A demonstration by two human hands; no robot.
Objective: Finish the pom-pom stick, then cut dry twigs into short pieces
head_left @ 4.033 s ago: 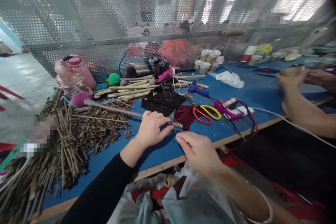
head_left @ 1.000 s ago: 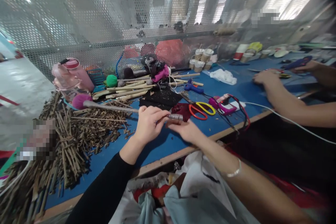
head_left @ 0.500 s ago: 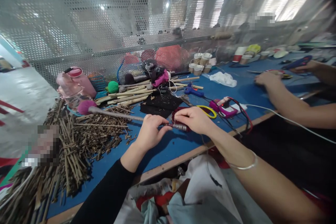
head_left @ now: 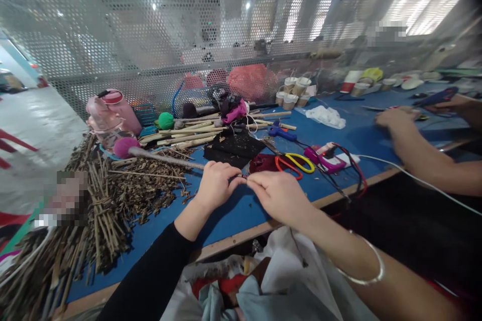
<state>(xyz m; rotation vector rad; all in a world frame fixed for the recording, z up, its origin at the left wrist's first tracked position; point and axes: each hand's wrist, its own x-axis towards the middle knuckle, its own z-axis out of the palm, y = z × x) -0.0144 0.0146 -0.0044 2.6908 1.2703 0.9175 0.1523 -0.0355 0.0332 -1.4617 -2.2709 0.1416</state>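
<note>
My left hand (head_left: 215,184) is closed round the near end of a long grey stick (head_left: 165,158) that lies over the blue table (head_left: 158,220) and ends in a magenta yarn ball (head_left: 121,147) at the far left. My right hand (head_left: 278,195) is closed too. Its fingertips pinch the stick's wrapped tip right beside my left fingers, and the tip is almost hidden between them. A dark red cloth scrap (head_left: 265,163) lies just beyond both hands.
Dry twigs (head_left: 101,195) pile up at left. Scissors with red and yellow handles (head_left: 293,163), a magenta glue gun (head_left: 326,156), black fabric (head_left: 233,146), bamboo sticks (head_left: 188,133) and a pink bottle (head_left: 113,113) lie behind. Another person's arms (head_left: 417,150) work at right. A perforated metal screen (head_left: 150,40) closes the back.
My right hand came from the dark red cloth back to the stick's tip and now pinches it close to my left fingers. My left hand kept its hold on the stick.
</note>
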